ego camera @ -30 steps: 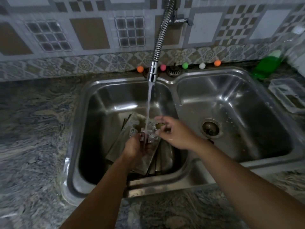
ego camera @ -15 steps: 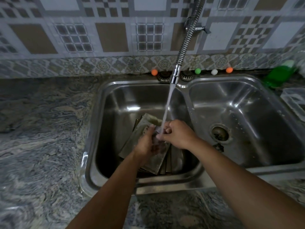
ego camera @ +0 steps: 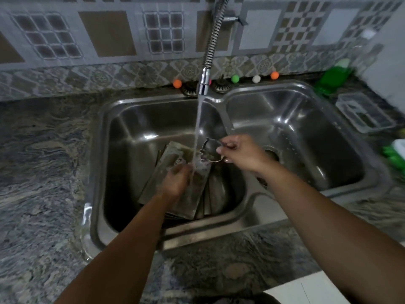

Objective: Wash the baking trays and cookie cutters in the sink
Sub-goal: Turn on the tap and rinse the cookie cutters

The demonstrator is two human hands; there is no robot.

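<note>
Five small balls point(ego camera: 235, 78) behind sink point(ego camera: 241, 218)

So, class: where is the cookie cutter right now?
In the head view, the cookie cutter is held in the right hand above the left basin, just right of the water stream and above the trays.

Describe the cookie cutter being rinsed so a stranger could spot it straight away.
Start at the double steel sink and follow the water falling from the tap into the left basin. Just right of the stream, the right hand pinches a thin metal cookie cutter. Unlike the flat baking trays stacked below, it is a small curved open band held in the air.
</note>
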